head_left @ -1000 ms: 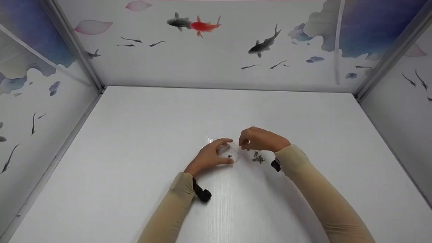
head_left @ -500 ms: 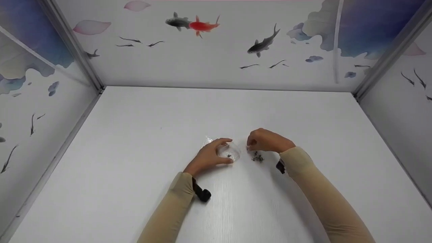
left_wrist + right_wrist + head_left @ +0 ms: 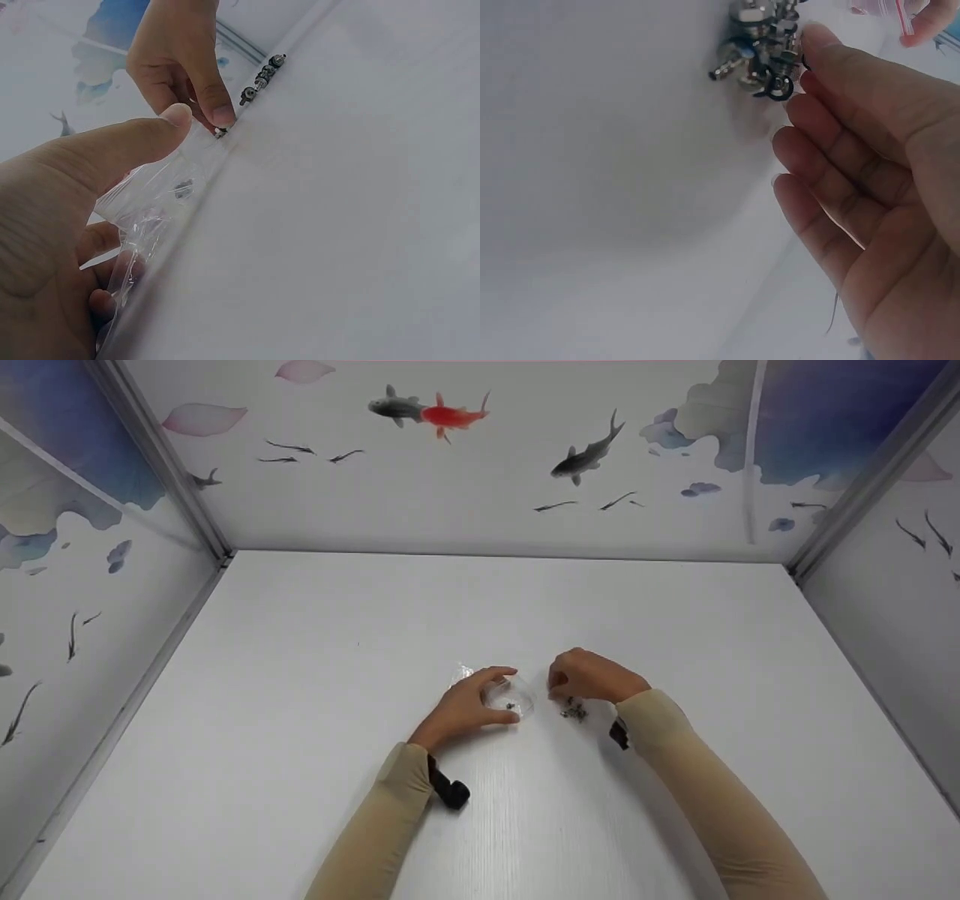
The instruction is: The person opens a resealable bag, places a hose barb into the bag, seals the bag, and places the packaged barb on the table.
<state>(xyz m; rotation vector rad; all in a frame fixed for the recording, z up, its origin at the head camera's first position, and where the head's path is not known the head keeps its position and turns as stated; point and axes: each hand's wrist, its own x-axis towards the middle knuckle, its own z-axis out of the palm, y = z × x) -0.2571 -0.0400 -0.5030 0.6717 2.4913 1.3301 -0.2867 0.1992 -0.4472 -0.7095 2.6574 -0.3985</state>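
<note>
My left hand point(image 3: 461, 710) holds a clear zip bag point(image 3: 154, 217), thumb and fingers curved around it so that its mouth gapes toward the right. Through the plastic a small metal fitting point(image 3: 184, 189) is visible inside. Just right of the bag, my right hand point(image 3: 596, 675) reaches down at a small pile of metal fittings point(image 3: 575, 712) with black rings. Its thumb and forefinger pinch one fitting point(image 3: 220, 133) near the table surface; the other fingers point(image 3: 810, 142) are loosely bent. In the right wrist view the pile touches or nearly touches the thumb tip.
The white table point(image 3: 337, 607) extends around both hands. Behind it stands a white back panel point(image 3: 480, 502) printed with fish, with printed side panels at left and right. A crinkled part of clear plastic point(image 3: 463, 671) sticks out behind the left hand.
My right hand has moved from the bag's mouth to the right and lowered beside the fittings. The left hand stays in place, and the bag's rim looks rounder.
</note>
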